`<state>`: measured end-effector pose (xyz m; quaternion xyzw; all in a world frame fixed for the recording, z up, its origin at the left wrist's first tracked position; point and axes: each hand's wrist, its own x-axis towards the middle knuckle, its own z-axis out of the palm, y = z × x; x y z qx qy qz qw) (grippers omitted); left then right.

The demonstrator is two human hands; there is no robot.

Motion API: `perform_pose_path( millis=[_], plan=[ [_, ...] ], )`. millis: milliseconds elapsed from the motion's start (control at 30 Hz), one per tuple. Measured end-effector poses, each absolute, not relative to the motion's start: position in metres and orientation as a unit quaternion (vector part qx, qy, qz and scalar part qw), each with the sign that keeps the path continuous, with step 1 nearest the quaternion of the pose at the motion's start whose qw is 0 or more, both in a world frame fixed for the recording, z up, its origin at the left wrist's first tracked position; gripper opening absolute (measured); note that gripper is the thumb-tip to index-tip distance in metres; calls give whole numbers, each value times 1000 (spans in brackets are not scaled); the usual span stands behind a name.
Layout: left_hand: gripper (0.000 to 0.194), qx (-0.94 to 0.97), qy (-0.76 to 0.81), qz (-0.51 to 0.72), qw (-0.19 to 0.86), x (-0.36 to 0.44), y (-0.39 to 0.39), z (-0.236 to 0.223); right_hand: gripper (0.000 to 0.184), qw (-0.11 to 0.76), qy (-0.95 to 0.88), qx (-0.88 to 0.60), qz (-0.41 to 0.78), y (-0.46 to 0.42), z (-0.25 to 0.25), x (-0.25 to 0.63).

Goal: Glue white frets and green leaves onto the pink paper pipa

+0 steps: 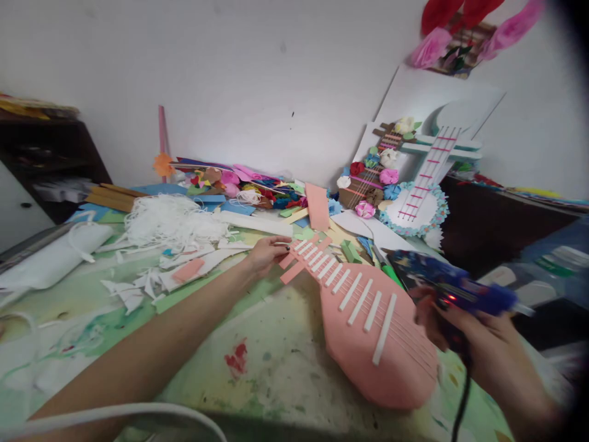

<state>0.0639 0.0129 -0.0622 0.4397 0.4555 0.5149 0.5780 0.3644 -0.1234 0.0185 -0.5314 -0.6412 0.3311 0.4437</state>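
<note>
A pink paper pipa-like instrument (363, 380) lies slanted on the table, its wide round body toward me and its narrow neck pointing away to the left. White strips run across its neck and upper body, and thin strings run lengthwise beneath them. My left hand (267, 255) grips the head end of the neck beside the pink pegs (292, 273). In my right hand (483, 334) is a blue hot glue gun (453, 282) with a small red light glowing. Its nozzle points left, above the body's right edge. A dark cord hangs from its handle.
A heap of white paper shreds (170, 221) and paper scraps (133, 288) spreads on the left. Colourful paper pieces line the wall. Decorated paper instruments (416, 205) lean at the back right, with a green-handled tool (390, 270) nearby. A white cable (161, 408) crosses the near left.
</note>
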Motion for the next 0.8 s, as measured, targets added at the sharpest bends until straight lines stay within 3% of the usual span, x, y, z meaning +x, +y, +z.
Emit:
perform_pose_path(
  millis=[133, 300, 800],
  plan=[
    [27, 426, 398, 527, 619, 57, -7, -58, 26, 413, -640, -485, 430, -94, 13, 325],
    [34, 453, 355, 514, 636, 51, -23, -48, 25, 395, -646, -457, 467, -91, 1, 302],
    [34, 490, 337, 519, 614, 51, -34, -43, 42, 304, -698, -495, 419, -88, 0, 284]
  ],
)
